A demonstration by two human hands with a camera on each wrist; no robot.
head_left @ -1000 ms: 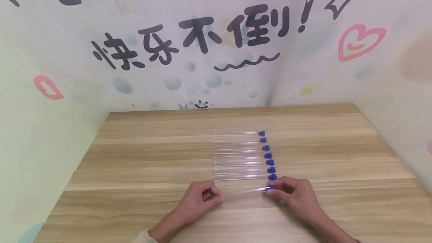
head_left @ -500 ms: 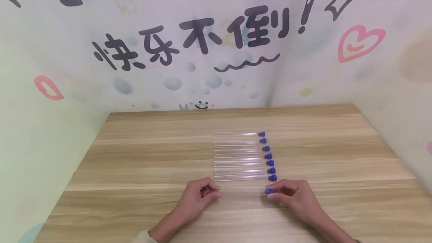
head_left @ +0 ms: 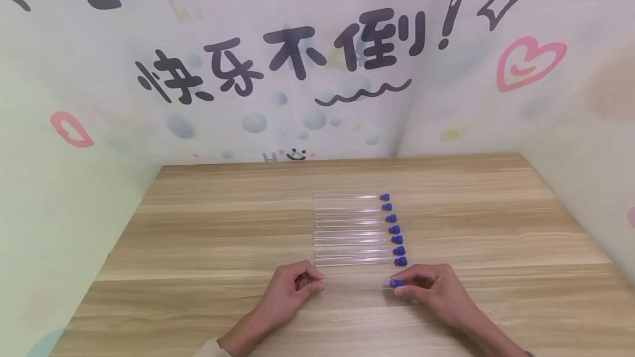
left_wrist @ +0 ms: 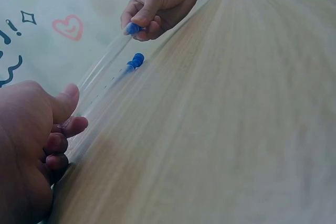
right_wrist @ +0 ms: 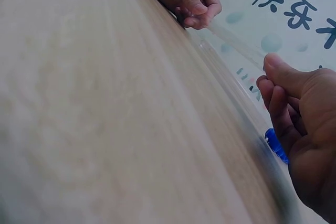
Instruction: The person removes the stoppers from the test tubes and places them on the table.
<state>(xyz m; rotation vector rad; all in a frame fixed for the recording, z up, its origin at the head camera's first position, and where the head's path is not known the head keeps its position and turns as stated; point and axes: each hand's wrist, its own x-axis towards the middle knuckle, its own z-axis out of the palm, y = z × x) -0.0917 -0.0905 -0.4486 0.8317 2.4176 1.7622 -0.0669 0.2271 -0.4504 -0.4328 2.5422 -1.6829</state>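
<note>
My left hand [head_left: 290, 293] pinches the rounded end of a clear test tube [right_wrist: 236, 43] between thumb and index finger. The tube spans the space between both hands and hardly shows against the wood in the head view. At its other end, a blue cap [head_left: 396, 284] sits at the tube's mouth. My right hand [head_left: 436, 293] pinches this cap with thumb and fingertips. In the left wrist view, the cap [left_wrist: 133, 28] is in line with the tube, above the table surface. My right thumb and fingers hide it in the right wrist view.
Just beyond my hands, several clear test tubes [head_left: 352, 261] lie side by side on the wooden table [head_left: 198, 236]. Each has a blue cap [head_left: 400, 261] by its right end. A printed cloth [head_left: 223, 125] hangs behind the table's far edge.
My right hand has shifted slightly toward the near edge with the cap, and more blue shows at its fingertips. The bright glint along the held tube is gone. My left hand barely moved.
</note>
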